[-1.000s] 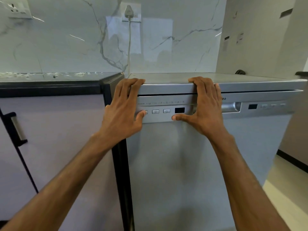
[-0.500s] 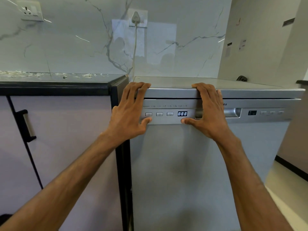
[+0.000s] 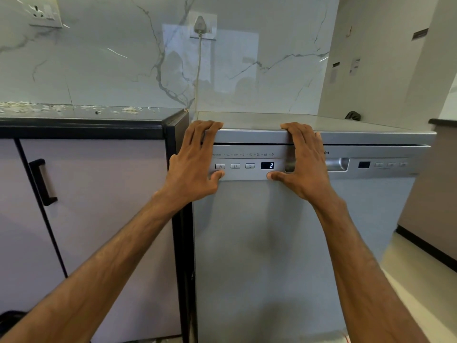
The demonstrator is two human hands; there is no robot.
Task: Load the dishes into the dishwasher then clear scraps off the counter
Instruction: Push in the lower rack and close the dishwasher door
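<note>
Dishwasher (image 3: 272, 243): we see a boxy unit of smooth, matt silver-grey metal with a flat top. It stands just beside the counter's right end, door upright.
Control panel (image 3: 247, 173): a narrow brushed strip carries three small rectangular buttons and a dark display (image 3: 267, 165) that shows a lit "2".
Left hand (image 3: 195, 167): the fingers lie extended and close together with their tips over the top front edge. The thumb is spread apart, its tip on the panel below the leftmost button.
Right hand (image 3: 306, 164): we note the same pose, with the thumb tip under the display and the palm over part of the recessed chrome handle (image 3: 338, 164).
Counter (image 3: 81, 125): a glossy slab with a black edge, above pale flat cabinet doors.
Scraps (image 3: 128, 109): whitish shreds are scattered along the counter's back.
Wall (image 3: 99, 70): we see polished grey-veined marble.
</note>
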